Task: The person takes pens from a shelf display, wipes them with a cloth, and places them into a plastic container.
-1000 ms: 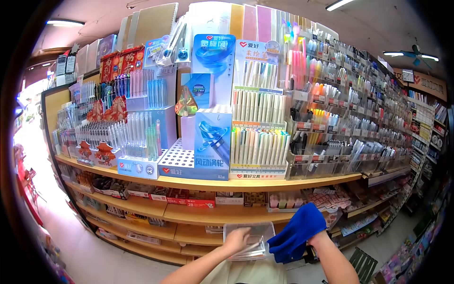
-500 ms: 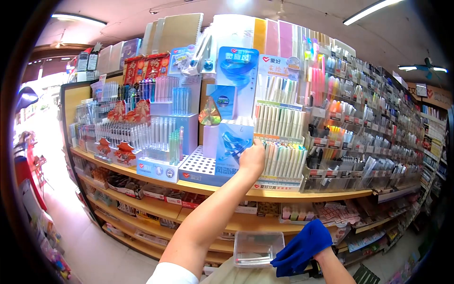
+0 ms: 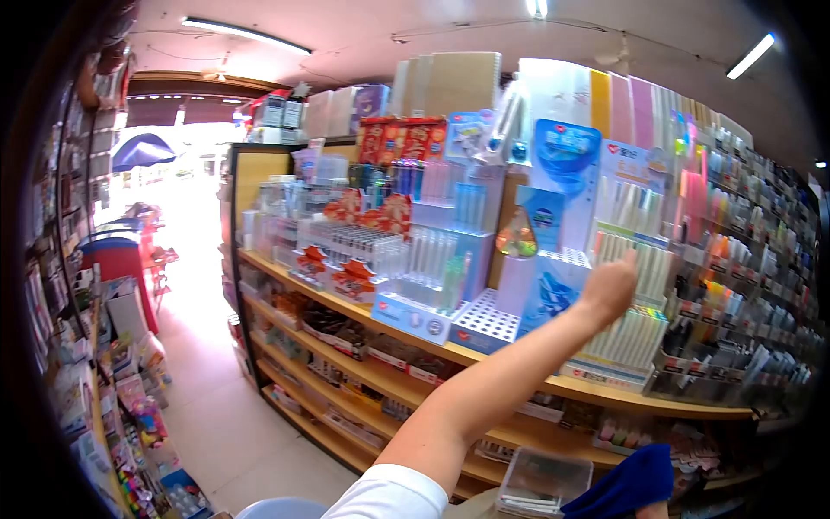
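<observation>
Since the earlier frame, the left hand [image 3: 612,285] has moved from beside the lower row of the display to the middle row of markers [image 3: 655,270], and the view has swung so the shelving sits further toward three o'clock. The hand is curled, its back toward the camera; blur makes it unclear whether the fingers pinch a marker, so I cannot tell. From that hand, the lower row of markers [image 3: 624,342] lies at six o'clock, the blue carton [image 3: 549,292] at nine, and the clear pen rack [image 3: 692,368] at four. Toward seven, well below, is the clear plastic box [image 3: 560,471], with slim white pens [image 3: 527,504] along its bottom. At the box's three o'clock, a blue cloth [image 3: 627,484] covers the right hand, hiding its fingers; only the wrist [image 3: 654,510] shows.
</observation>
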A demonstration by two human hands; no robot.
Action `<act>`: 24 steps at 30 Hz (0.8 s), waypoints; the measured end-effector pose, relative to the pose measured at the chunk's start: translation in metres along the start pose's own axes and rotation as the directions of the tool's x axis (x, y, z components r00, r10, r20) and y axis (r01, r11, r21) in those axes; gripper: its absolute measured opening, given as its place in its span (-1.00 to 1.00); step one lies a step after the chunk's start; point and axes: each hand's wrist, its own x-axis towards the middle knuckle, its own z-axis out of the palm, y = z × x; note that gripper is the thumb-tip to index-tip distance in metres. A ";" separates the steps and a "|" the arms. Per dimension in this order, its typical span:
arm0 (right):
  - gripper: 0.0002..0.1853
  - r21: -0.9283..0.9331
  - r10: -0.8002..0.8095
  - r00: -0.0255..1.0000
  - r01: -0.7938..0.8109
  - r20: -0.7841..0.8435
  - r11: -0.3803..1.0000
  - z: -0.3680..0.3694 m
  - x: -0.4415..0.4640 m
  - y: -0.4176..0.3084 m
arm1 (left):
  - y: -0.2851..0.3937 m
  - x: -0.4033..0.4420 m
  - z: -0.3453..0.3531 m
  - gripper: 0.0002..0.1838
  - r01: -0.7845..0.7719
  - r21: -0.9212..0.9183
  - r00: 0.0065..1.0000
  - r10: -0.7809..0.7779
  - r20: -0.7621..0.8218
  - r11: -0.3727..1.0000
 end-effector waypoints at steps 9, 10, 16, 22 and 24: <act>-0.81 0.571 -0.096 0.995 0.064 0.027 0.818 -0.088 0.024 -0.107 | 0.110 -0.173 0.026 -0.83 0.172 -0.761 0.985 -0.136 0.111 0.626; -0.82 0.516 -0.093 0.995 0.060 0.038 0.854 -0.077 0.021 -0.108 | 0.103 -0.181 0.028 -0.83 0.303 -0.790 0.952 -0.145 0.268 0.532; -0.86 0.294 -0.039 0.997 0.016 0.072 0.956 -0.056 0.011 -0.107 | 0.068 -0.180 0.022 -0.83 0.329 -0.861 0.914 -0.359 0.187 0.388; -0.88 0.272 -0.034 0.998 0.019 0.048 0.962 -0.052 0.006 -0.105 | 0.091 -0.213 0.059 -0.82 0.362 -0.927 0.897 -0.310 0.316 0.102; -0.88 0.311 -0.038 0.998 0.024 0.040 0.950 -0.051 0.006 -0.103 | 0.091 -0.223 0.068 -0.72 0.487 -0.872 0.847 -0.214 0.486 -0.054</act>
